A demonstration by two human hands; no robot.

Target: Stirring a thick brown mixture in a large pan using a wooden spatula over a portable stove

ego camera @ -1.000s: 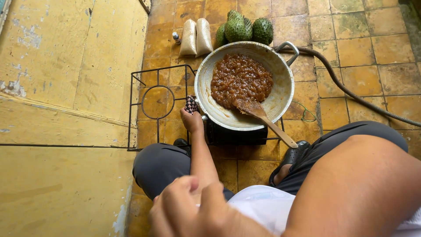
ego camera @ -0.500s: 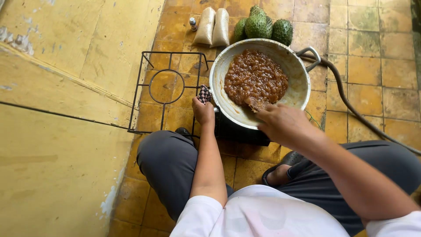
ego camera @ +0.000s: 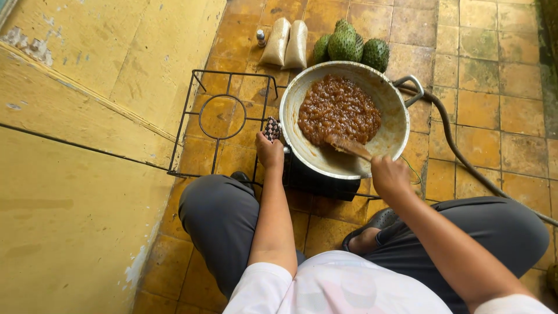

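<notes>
The wooden spatula (ego camera: 347, 145) has its blade down in the brown, lumpy paste (ego camera: 338, 108), right at the near edge of the heap, handle slanting back toward the person. The right hand (ego camera: 390, 176) is wrapped tight around the end of that handle, fingers curled over it, just outside the pan's near rim. The paste sits mostly in the middle and far-left part of the big metal pan (ego camera: 387, 138), with a smeared pale band of bare metal showing around it.

Over on the other side, the left hand (ego camera: 269, 152) is clenched on a checked cloth (ego camera: 272, 128) pressed against the pan's left rim, gripping it there. So the two hands are well apart, one on each side of the pan. The pan rests on a dark burner (ego camera: 317, 181) set low on the floor, and its far handle (ego camera: 410, 87) sticks out to the right.

Just left of the pan lies a black wire grate (ego camera: 218, 119), square with a ring in the middle, flat on the orange tiled floor (ego camera: 482, 116). Beyond the pan, three green spiky fruits (ego camera: 349, 46) sit bunched together, two pale filled bags (ego camera: 286, 43) beside them, and a small bottle (ego camera: 261, 38) next to those. A dark hose (ego camera: 459, 154) curves away across the tiles on the right. The person squats in grey trousers (ego camera: 218, 224), with a yellow wall (ego camera: 70, 145) close on the left.
</notes>
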